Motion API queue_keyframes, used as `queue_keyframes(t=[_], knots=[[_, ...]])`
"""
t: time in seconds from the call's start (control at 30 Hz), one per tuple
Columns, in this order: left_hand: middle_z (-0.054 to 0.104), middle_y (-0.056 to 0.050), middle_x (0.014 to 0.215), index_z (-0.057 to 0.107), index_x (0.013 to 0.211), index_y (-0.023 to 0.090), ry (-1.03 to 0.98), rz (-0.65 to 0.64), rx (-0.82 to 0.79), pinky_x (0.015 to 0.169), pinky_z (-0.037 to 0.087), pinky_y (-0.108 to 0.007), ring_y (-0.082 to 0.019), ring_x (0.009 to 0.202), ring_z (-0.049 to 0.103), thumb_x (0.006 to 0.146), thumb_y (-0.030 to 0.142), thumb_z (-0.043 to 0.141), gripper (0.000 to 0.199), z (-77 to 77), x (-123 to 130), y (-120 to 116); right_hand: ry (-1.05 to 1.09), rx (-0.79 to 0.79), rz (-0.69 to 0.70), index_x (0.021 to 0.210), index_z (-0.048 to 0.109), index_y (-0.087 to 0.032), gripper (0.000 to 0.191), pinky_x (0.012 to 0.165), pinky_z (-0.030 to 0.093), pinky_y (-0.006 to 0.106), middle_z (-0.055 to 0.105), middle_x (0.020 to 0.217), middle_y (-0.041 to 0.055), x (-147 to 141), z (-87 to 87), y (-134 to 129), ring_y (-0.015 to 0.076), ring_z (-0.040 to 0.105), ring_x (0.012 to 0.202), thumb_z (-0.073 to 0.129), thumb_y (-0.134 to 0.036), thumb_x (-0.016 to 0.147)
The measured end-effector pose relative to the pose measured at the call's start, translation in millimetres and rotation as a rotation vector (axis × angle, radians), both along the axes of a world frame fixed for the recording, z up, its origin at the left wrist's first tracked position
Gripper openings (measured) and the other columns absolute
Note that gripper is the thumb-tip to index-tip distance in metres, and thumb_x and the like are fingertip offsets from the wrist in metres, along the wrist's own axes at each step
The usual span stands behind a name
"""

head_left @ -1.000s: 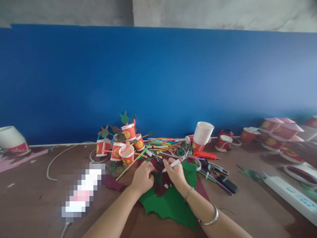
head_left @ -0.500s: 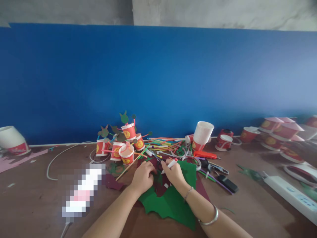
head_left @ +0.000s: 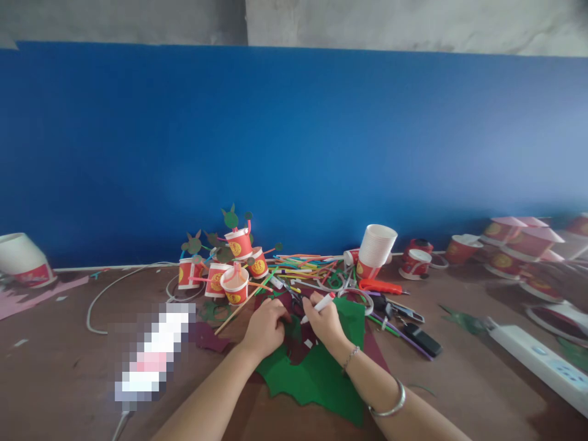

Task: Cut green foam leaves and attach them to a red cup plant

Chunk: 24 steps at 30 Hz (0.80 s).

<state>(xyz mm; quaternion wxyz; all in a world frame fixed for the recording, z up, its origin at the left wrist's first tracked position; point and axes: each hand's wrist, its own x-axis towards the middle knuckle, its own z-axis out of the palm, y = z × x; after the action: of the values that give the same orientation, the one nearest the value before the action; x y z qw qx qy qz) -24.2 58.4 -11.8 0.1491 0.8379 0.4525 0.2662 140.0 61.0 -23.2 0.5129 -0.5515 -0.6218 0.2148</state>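
My right hand (head_left: 325,321) grips a white marker pen (head_left: 318,307) with a red end, its tip pointing down and left over the papers. Across from it, my left hand (head_left: 265,327) has its fingers bent and pressed together at the edge of a small dark green paper piece (head_left: 293,331); the fingertips are partly hidden. Beneath both hands lie dark red paper (head_left: 297,351) and a large green paper sheet (head_left: 316,383) with a jagged cut edge. Scissors (head_left: 297,300) lie just beyond the hands, partly covered.
Red paper-cup figures (head_left: 235,286) stand back left, beside colourful straws (head_left: 303,264). A white cup stack (head_left: 377,245), an orange cutter (head_left: 380,286) and a black key fob (head_left: 420,339) are on the right. Power strips (head_left: 542,361) (head_left: 156,349) flank the workspace.
My right hand and the marker pen have shifted slightly to the right. My left hand and the papers look the same.
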Motion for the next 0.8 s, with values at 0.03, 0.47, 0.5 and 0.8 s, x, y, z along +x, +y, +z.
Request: queue_keyframes(t=[0.03, 0.47, 0.5, 0.8], knots=[[0.059, -0.002, 0.078, 0.064, 0.073, 0.020, 0.001, -0.002, 0.001, 0.071, 0.041, -0.028, -0.019, 0.083, 0.050, 0.058, -0.003, 0.039, 0.037, 0.1, 0.0, 0.1, 0.003, -0.005, 0.025, 0.051, 0.022, -0.022, 0.037, 0.043, 0.023, 0.021, 0.023, 0.047, -0.0074, -0.8, 1.0, -1.1, 0.0082, 0.026, 0.046, 0.046, -0.033, 0.076], [0.060, -0.002, 0.078, 0.063, 0.072, 0.020, -0.019, -0.012, -0.001, 0.073, 0.041, -0.027, -0.018, 0.083, 0.051, 0.058, -0.003, 0.040, 0.036, -0.4, 0.2, 0.4, -0.044, -0.079, 0.160, 0.050, 0.024, -0.021, 0.037, 0.042, 0.021, 0.021, 0.024, 0.046, -0.0073, -4.3, -2.8, -2.3, 0.0076, 0.025, 0.045, 0.049, -0.031, 0.075], [0.060, -0.002, 0.078, 0.063, 0.072, 0.020, -0.021, -0.012, -0.002, 0.072, 0.041, -0.027, -0.018, 0.083, 0.051, 0.058, -0.003, 0.040, 0.036, -0.5, 0.2, 0.4, -0.048, -0.079, 0.163, 0.050, 0.025, -0.021, 0.036, 0.043, 0.021, 0.021, 0.025, 0.045, -0.0074, -4.4, -2.8, -2.3, 0.0075, 0.026, 0.045, 0.049, -0.031, 0.075], [0.060, -0.003, 0.078, 0.064, 0.073, 0.020, -0.013, -0.005, -0.012, 0.073, 0.041, -0.028, -0.019, 0.084, 0.050, 0.058, -0.003, 0.039, 0.037, 0.4, 0.2, 0.0, 0.041, -0.067, 0.139, 0.049, 0.022, -0.022, 0.037, 0.040, 0.021, 0.020, 0.022, 0.045, -0.0077, -4.9, 0.7, -2.9, 0.0072, 0.024, 0.045, 0.049, -0.031, 0.074]])
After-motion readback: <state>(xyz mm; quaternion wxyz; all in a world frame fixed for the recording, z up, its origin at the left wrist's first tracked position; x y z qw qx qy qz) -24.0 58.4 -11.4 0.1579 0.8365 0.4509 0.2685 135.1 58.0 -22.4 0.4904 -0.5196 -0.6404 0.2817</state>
